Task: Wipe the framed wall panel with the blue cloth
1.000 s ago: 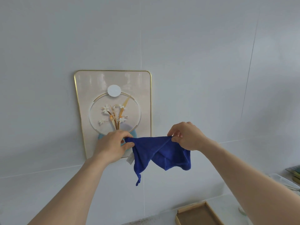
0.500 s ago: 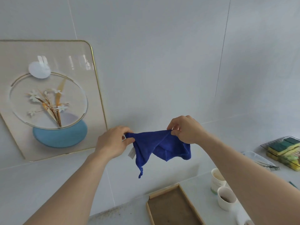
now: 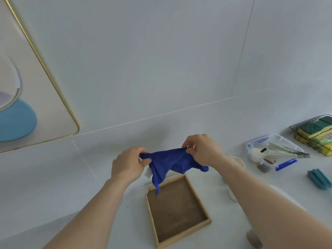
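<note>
The blue cloth (image 3: 170, 164) hangs stretched between my two hands, with one corner dangling down over the wooden tray. My left hand (image 3: 128, 164) pinches its left corner and my right hand (image 3: 203, 151) pinches its right corner. A small white label shows at the cloth's left edge. The framed wall panel (image 3: 41, 97), beige with a thin gold rim and a light blue disc, sits on the white wall at the far left, only partly in view and well away from both hands.
A shallow wooden tray (image 3: 177, 211) lies on the white counter below the cloth. To the right are a clear lidded box with utensils (image 3: 271, 153), a wire rack of sponges (image 3: 316, 133), a teal object (image 3: 320, 178) and cups partly hidden behind my right arm.
The view has swung right and down, so the panel has slid to the far left edge. Both hands have come down with the cloth, away from the panel and over the tray.
</note>
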The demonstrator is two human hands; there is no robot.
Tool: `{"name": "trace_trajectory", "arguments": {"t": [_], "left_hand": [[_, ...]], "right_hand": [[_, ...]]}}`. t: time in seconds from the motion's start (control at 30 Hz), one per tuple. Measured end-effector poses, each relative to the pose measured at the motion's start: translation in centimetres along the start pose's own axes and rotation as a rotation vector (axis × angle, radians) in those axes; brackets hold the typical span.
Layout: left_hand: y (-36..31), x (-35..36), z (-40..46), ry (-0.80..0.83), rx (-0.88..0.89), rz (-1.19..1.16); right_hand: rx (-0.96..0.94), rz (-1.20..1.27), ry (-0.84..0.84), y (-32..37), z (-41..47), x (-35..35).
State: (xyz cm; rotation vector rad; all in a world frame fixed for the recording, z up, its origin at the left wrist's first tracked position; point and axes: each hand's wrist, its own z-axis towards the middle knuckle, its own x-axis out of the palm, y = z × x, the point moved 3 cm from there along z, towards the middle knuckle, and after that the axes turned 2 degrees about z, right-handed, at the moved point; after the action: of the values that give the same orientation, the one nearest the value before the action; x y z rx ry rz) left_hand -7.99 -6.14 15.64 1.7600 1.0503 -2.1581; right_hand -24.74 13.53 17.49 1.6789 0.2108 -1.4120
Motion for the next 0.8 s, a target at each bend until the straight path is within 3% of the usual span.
{"name": "trace_trajectory", "arguments": {"t": [0.37,0.6,0.8], "left_hand": [[5.6,15.4,-3.1,0.179,-0.07,0.14],[7.5,21.2,-6.7,0.284,0.029,0.278],[8.7,21.9,-7.8,0.369,0.087,0.355]], "right_hand": [[0.087,0.112,0.16,-8.6,-2.8,15.6],[0.028,-0.148,0.313,-10.6,-7.2,22.5],[0.026,-0.281,0.393,-11.3,-9.1,23.7]]}}
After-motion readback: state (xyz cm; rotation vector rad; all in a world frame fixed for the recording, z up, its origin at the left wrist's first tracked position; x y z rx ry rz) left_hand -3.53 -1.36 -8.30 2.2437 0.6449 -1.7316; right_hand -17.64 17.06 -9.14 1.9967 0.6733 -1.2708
